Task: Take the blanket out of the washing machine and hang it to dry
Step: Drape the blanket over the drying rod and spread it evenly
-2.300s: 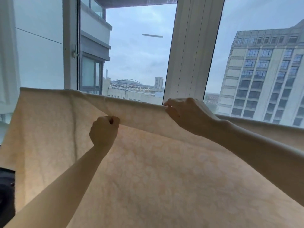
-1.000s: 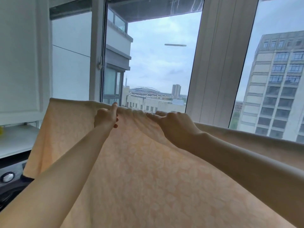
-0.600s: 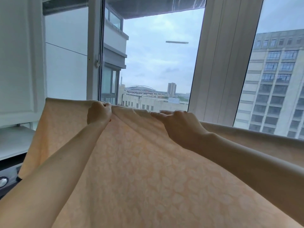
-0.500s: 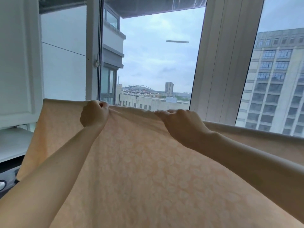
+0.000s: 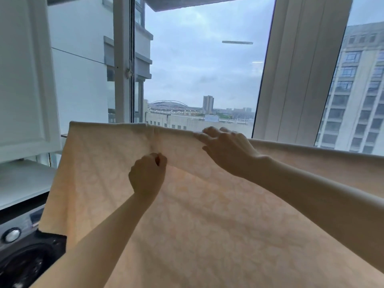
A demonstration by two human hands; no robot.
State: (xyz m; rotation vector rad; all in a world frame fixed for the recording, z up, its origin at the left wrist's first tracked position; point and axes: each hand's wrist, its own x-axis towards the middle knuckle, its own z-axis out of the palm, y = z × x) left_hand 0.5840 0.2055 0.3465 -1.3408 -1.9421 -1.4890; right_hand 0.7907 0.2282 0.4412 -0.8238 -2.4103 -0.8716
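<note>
Blanket, pale peach with a faint pattern, is out of the washing machine and spread wide in front of the window, its top fold running level from far left to right. It fills most of the near view and hangs toward the person. Whatever carries the fold is hidden under the cloth, so rail or line cannot be told. Left hand is a closed fist clamped on a bunch of the near layer, just below the top fold, likely to tug the cloth down and take out slack. Right hand sits on the top fold to the right of the left hand, fingers curved over the edge and thumb on the near side, pinching the fold, probably to pin it in place while the other hand pulls. The hands are near each other but not touching. Creases fan out from the left fist, so the cloth is under some tension there. The washing machine is at the lower left, dark door and a round dial showing, partly covered by the blanket's left corner. A white cabinet door stands at far left. Judged stage: late, the blanket is draped and being straightened. Next is likely more evening out along the fold. Risk: pulling too hard on one side could slide the damp cloth off its support.
</note>
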